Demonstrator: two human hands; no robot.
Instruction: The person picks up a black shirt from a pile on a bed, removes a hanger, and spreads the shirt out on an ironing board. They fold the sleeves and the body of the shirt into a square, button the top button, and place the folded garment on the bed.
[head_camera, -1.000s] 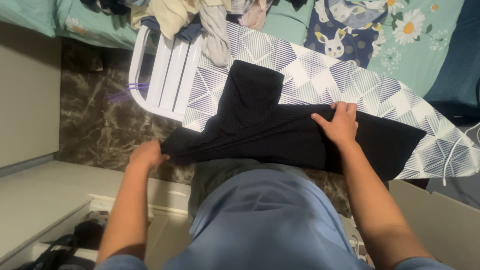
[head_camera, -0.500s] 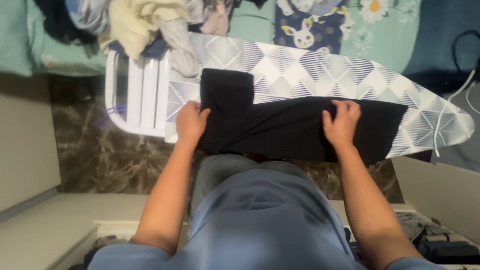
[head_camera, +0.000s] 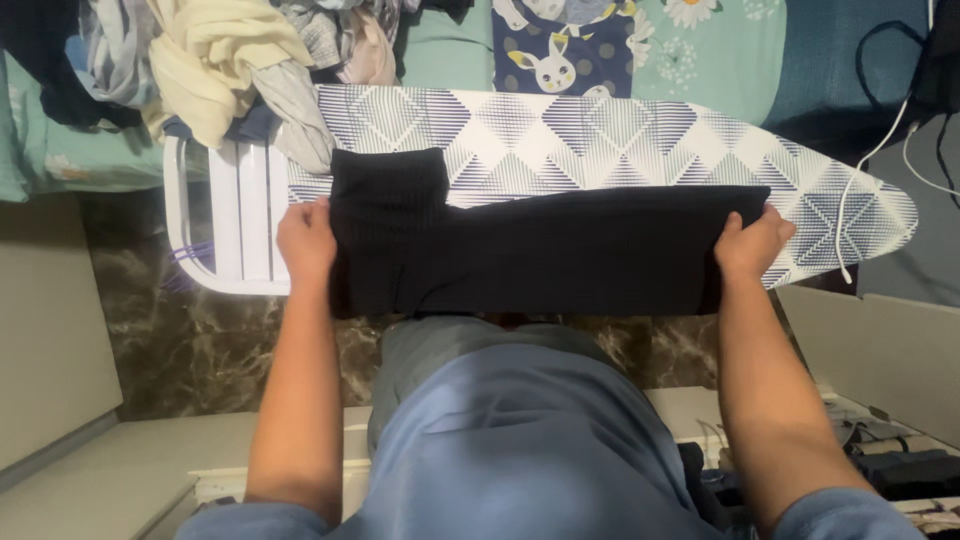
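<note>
A black ribbed garment (head_camera: 540, 250) lies folded in a long band along the near edge of the ironing board (head_camera: 620, 130), one shorter flap turned up at its left end. The left hand (head_camera: 306, 243) grips the garment's left edge, fingers curled over the cloth right where the board's patterned cover meets the white metal rack (head_camera: 225, 225). The right hand (head_camera: 752, 245) pinches the garment's right edge, thumb on top, close to the board's pointed end. Both arms are spread wide, holding the cloth taut between them.

A heap of clothes (head_camera: 235, 60) sits at the far left corner of the board, spilling onto the rack. A white cable (head_camera: 858, 175) crosses the board's tip just beyond the right hand. Behind the board lies bedding with a rabbit print (head_camera: 555, 55).

The near edge of the garment hangs off the board toward the person's body, so the fold could slide down to the floor if either grip loosens. The cable is close enough that the right hand could snag it, and the heap could topple onto the black cloth
</note>
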